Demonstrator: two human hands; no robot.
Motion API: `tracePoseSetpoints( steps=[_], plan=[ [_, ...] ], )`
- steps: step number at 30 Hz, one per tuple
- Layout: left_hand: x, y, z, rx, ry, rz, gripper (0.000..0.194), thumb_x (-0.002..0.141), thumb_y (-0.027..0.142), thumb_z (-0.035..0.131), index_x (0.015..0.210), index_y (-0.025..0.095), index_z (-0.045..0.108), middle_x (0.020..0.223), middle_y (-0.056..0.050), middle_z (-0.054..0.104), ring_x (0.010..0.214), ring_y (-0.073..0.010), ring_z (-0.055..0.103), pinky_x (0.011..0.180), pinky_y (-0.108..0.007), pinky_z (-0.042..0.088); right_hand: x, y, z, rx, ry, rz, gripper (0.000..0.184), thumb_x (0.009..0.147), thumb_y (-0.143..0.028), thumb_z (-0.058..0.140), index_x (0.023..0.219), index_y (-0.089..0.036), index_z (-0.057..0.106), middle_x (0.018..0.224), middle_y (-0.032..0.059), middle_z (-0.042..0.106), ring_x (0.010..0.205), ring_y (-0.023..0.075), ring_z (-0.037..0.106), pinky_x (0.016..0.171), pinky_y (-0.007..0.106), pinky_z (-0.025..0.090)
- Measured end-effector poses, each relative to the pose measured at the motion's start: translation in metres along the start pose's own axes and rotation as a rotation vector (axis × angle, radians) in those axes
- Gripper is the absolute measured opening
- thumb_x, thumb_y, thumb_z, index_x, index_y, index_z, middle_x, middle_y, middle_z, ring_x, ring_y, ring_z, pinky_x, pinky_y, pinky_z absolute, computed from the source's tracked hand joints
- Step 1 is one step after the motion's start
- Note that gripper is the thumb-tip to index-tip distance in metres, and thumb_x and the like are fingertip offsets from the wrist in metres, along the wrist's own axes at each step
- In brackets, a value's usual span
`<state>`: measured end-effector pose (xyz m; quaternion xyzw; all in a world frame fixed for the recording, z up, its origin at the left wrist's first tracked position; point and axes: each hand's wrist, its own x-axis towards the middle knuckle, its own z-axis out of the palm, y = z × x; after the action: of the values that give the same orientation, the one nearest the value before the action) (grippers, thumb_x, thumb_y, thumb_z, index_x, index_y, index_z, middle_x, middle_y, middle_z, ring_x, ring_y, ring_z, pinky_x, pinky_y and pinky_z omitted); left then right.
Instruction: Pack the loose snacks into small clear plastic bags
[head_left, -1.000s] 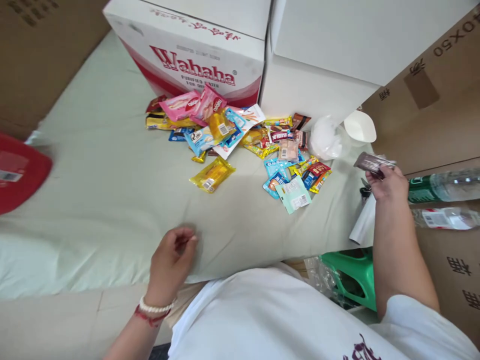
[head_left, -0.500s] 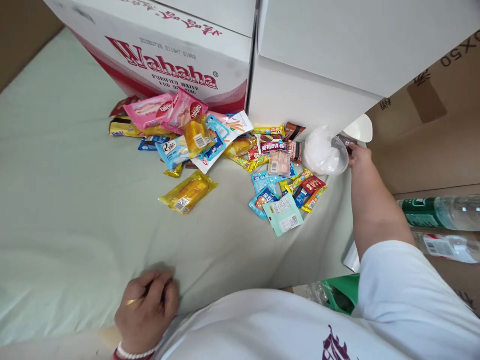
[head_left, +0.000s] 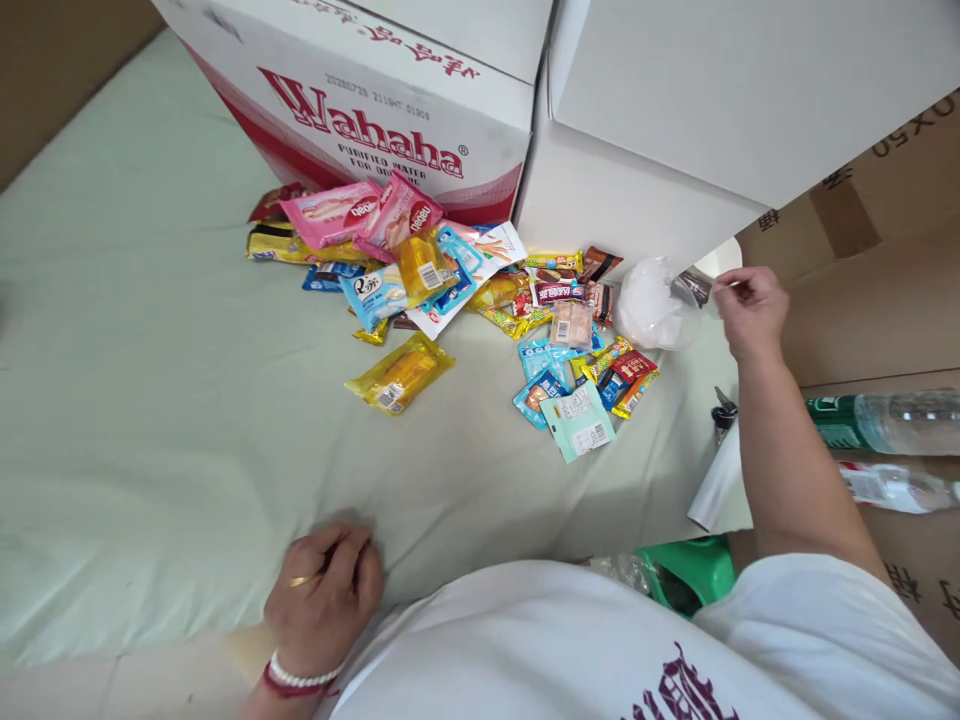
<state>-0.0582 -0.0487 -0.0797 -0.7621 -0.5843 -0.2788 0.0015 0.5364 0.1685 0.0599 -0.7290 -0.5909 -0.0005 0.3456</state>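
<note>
My left hand (head_left: 326,590) rests on the pale green cloth in a loose fist, with nothing visible in it. My right hand (head_left: 752,308) is raised at the right side, its fingertips drawn together beside a white bowl (head_left: 724,258). I cannot make out whether anything is between them. Just left of those fingers lies a dark brown wrapped snack (head_left: 696,287). Beside it sits a clear plastic tub (head_left: 682,325) with a crumpled white plastic bag (head_left: 651,300). A heap of snack packets (head_left: 405,270) and a smaller group with a mint-green packet (head_left: 579,422) lie further left.
A Wahaha water carton (head_left: 375,130) and a plain white box (head_left: 637,190) stand behind the snacks. On the right are a white roll (head_left: 716,485), keys (head_left: 724,412), plastic bottles (head_left: 900,420) and a brown cardboard box (head_left: 862,330). A yellow-wrapped snack (head_left: 401,373) lies apart.
My right hand has drawn back from the dark brown snack, which stays beside the tub. The keys have come into view. My left hand keeps its loose fist while the view has shifted.
</note>
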Motion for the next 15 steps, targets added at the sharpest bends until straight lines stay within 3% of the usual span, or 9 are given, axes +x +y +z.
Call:
tracePoseSetpoints(
  steps=[2, 4, 6, 8, 11, 13, 15],
  plan=[
    [0.000, 0.000, 0.001, -0.025, 0.006, -0.006, 0.012, 0.078, 0.018, 0.069, 0.089, 0.024, 0.071, 0.092, -0.007, 0.072, 0.082, -0.0235, 0.069, 0.073, -0.035, 0.055, -0.018, -0.019, 0.000, 0.023, -0.273, -0.116, 0.023, 0.077, -0.015, 0.082, 0.098, -0.017, 0.073, 0.120, 0.0094, 0.062, 0.080, 0.0117, 0.055, 0.074, 0.029, 0.046],
    [0.002, 0.001, 0.000, -0.052, 0.015, -0.010, 0.011, 0.079, 0.017, 0.069, 0.088, 0.024, 0.072, 0.091, -0.007, 0.071, 0.082, -0.0232, 0.068, 0.073, -0.034, 0.055, -0.028, -0.035, 0.004, -0.059, -0.375, -0.103, 0.026, 0.070, -0.012, 0.087, 0.091, -0.019, 0.074, 0.119, 0.0066, 0.062, 0.089, 0.0149, 0.057, 0.082, 0.030, 0.048],
    [0.004, 0.003, -0.004, -0.115, 0.002, -0.042, 0.010, 0.081, 0.018, 0.067, 0.087, 0.024, 0.072, 0.094, -0.007, 0.071, 0.083, -0.0225, 0.068, 0.074, -0.033, 0.054, -0.034, -0.048, 0.008, -0.102, -0.265, -0.096, 0.018, 0.072, -0.013, 0.083, 0.085, -0.020, 0.073, 0.107, 0.0048, 0.064, 0.094, 0.0178, 0.057, 0.088, 0.033, 0.047],
    [0.008, 0.005, -0.011, -0.223, -0.023, -0.112, 0.010, 0.085, 0.019, 0.063, 0.088, 0.023, 0.072, 0.097, -0.007, 0.070, 0.085, -0.0212, 0.068, 0.076, -0.032, 0.054, -0.042, -0.063, 0.008, -0.092, -0.090, -0.104, 0.007, 0.081, -0.020, 0.076, 0.087, -0.020, 0.072, 0.094, 0.0030, 0.062, 0.085, 0.0169, 0.056, 0.087, 0.035, 0.048],
    [0.017, 0.014, -0.024, -0.412, -0.044, -0.280, 0.012, 0.090, 0.021, 0.059, 0.089, 0.022, 0.071, 0.097, -0.007, 0.068, 0.086, -0.0193, 0.067, 0.077, -0.031, 0.054, -0.074, -0.100, 0.006, 0.152, 0.098, 0.009, 0.019, 0.087, -0.039, 0.072, 0.091, -0.021, 0.068, 0.075, -0.0013, 0.056, 0.062, 0.0127, 0.046, 0.068, 0.030, 0.046],
    [0.028, 0.027, -0.029, -0.579, -0.091, -0.387, 0.012, 0.092, 0.026, 0.058, 0.088, 0.021, 0.069, 0.091, -0.006, 0.067, 0.083, -0.0184, 0.065, 0.076, -0.031, 0.053, -0.112, -0.135, 0.012, 0.488, 0.035, 0.199, 0.034, 0.080, -0.052, 0.078, 0.090, -0.022, 0.064, 0.070, -0.0033, 0.054, 0.054, 0.0109, 0.042, 0.053, 0.026, 0.039],
    [0.043, 0.044, -0.030, -0.804, -0.204, -0.496, 0.017, 0.094, 0.034, 0.057, 0.090, 0.021, 0.068, 0.083, -0.004, 0.065, 0.077, -0.0169, 0.063, 0.072, -0.030, 0.052, -0.158, -0.173, 0.029, 0.761, -0.223, 0.395, 0.045, 0.071, -0.059, 0.084, 0.086, -0.024, 0.061, 0.068, -0.0037, 0.054, 0.051, 0.0106, 0.041, 0.047, 0.024, 0.034]
  ],
)
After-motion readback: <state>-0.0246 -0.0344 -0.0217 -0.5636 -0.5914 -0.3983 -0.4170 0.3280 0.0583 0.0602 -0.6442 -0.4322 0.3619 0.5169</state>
